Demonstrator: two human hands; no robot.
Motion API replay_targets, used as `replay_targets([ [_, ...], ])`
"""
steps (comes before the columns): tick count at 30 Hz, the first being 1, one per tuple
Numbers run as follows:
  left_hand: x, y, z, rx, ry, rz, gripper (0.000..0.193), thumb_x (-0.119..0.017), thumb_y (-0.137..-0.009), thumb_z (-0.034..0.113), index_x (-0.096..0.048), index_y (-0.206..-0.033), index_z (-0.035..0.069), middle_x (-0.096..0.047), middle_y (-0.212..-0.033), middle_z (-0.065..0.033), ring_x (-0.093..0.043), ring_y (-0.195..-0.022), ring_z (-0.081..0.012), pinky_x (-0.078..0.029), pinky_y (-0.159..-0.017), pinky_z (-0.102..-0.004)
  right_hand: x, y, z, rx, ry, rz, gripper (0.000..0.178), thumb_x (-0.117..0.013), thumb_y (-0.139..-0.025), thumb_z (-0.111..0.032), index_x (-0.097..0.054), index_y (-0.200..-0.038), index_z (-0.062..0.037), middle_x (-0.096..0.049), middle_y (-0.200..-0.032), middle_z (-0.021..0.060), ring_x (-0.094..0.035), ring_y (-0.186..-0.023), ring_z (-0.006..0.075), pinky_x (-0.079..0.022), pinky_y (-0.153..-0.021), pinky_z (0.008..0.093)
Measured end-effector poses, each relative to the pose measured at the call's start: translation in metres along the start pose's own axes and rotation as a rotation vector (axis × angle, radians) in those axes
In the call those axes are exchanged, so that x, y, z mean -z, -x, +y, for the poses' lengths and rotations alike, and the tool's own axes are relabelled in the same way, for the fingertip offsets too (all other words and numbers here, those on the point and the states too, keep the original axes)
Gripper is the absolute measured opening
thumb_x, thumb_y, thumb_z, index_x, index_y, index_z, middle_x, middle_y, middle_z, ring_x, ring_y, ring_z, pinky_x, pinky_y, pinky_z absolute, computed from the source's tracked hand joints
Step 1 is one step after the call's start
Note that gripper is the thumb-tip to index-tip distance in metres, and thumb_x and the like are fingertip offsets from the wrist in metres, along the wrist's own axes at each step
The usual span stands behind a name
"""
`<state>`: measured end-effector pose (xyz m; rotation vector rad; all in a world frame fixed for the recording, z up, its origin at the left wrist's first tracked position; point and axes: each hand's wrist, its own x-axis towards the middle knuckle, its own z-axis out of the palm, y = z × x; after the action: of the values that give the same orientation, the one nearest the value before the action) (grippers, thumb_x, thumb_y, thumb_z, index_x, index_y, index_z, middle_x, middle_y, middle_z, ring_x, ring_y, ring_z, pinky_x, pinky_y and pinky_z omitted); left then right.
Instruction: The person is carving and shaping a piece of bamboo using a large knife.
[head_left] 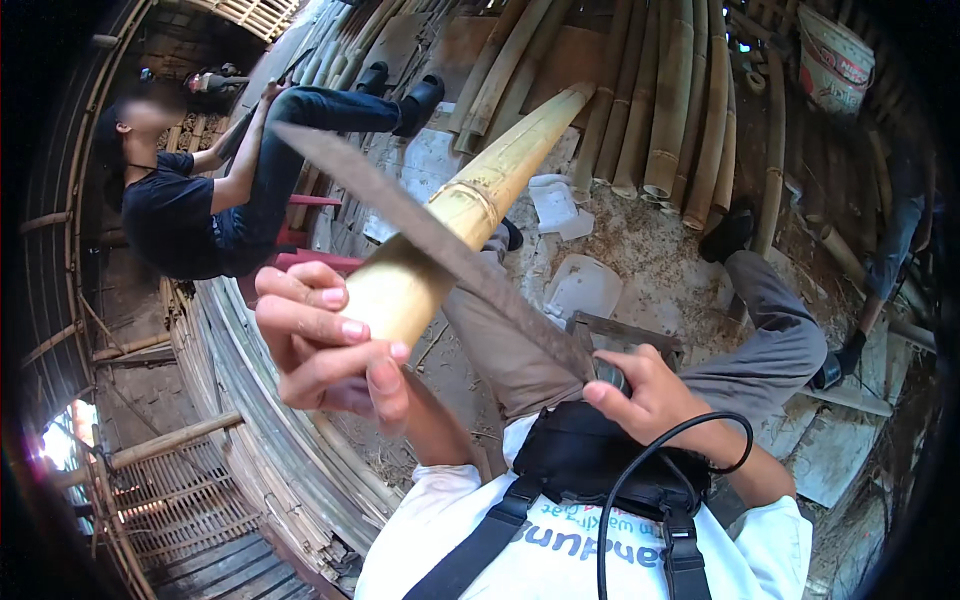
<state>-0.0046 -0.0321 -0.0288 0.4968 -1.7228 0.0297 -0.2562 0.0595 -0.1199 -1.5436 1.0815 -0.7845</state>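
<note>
My left hand (330, 345) has its fingers and thumb around the near end of a pale yellow bamboo pole (505, 165), which slants away to the upper right and has a ring-like node partway along. My right hand (645, 395), in front of my waist, is closed round the handle of a machete (400, 212). Its long, dull grey-brown blade crosses over the pole on the near side of the node, the tip pointing to the upper left. Whether the blade touches the bamboo I cannot tell. Most of the handle is hidden by my fingers.
Several bamboo poles (665, 110) lie side by side at the far end. Long bamboo strips (270, 400) are stacked on my left. A seated person (190, 190) is at the upper left; another person's leg (895, 245) shows at the right. A bucket (835, 65) stands far right.
</note>
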Motion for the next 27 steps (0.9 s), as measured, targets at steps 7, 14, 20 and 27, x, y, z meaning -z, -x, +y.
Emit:
replay_targets([
  [7, 0.002, 0.0, 0.001, -0.008, -0.046, -0.074, 0.019, -0.069, -0.075, 0.033, -0.062, -0.069, 0.016, -0.043, -0.076, -0.0015, -0.04, -0.074, -0.0177, -0.038, -0.063, -0.0295, 0.026, -0.02, 0.011, -0.459, -0.325, -0.049, 0.055, -0.056, -0.093, -0.044, -0.055, -0.071, 0.0068, -0.041, -0.047, 0.0095, -0.043, -0.043, 0.0177, -0.036, -0.044, 0.0368],
  [14, -0.003, 0.009, -0.012, -0.019, -0.08, 0.14, 0.03, -0.06, -0.085, 0.038, -0.055, -0.09, 0.008, -0.043, -0.084, -0.0066, -0.042, -0.073, -0.019, -0.042, -0.064, -0.0315, 0.021, -0.004, 0.011, -0.172, -0.088, -0.167, 0.05, -0.051, -0.094, -0.044, -0.058, -0.081, 0.0032, -0.049, -0.05, 0.0085, -0.05, -0.046, 0.0179, -0.039, -0.046, 0.0304],
  [20, -0.003, 0.005, -0.028, -0.176, -0.294, 0.281, 0.026, -0.056, -0.085, 0.032, -0.05, -0.079, 0.008, -0.038, -0.082, -0.0074, -0.049, -0.079, -0.0243, -0.043, -0.066, -0.0388, 0.028, -0.017, 0.049, -0.54, -0.488, -0.033, 0.049, -0.049, -0.098, -0.043, -0.049, -0.07, -0.0023, -0.043, -0.051, 0.0002, -0.04, -0.041, 0.0081, -0.031, -0.038, 0.0258],
  [27, -0.011, -0.008, -0.007, 0.413, -0.733, 0.538, 0.016, -0.057, -0.09, 0.003, -0.052, -0.076, -0.001, -0.047, -0.083, -0.0058, -0.05, -0.075, -0.0152, -0.043, -0.069, -0.0317, 0.014, -0.016, 0.025, -0.423, -0.425, -0.035, 0.049, -0.048, -0.099, -0.039, -0.049, -0.068, -0.0011, -0.045, -0.049, 0.0013, -0.042, -0.041, 0.0079, -0.032, -0.039, 0.0258],
])
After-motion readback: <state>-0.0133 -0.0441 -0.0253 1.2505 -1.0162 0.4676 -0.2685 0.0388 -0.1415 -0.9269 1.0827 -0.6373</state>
